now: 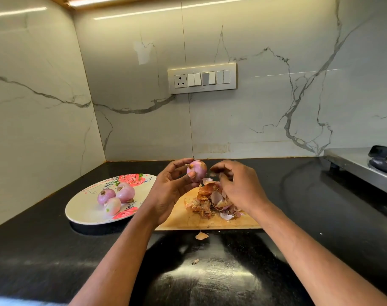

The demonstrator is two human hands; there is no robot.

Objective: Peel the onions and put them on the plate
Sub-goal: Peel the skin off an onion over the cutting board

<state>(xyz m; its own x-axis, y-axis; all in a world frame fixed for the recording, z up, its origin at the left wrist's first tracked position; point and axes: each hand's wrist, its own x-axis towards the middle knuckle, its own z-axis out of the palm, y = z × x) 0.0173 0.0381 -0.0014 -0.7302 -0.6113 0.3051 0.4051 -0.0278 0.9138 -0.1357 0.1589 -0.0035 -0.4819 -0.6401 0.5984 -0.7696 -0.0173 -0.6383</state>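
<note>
Above the cutting board (210, 221), the left hand (170, 186) makes the grip, thumb and fingers curled round the onion (196, 170), root end tilted up-left. Just right of it, the right hand (236, 184) pinches a peel scrap. Leftward on the desk (298, 206) lies the plate (84, 208), nearer the left hand.

Single head-worn view, forward and down, close over the counter (298, 217).
</note>
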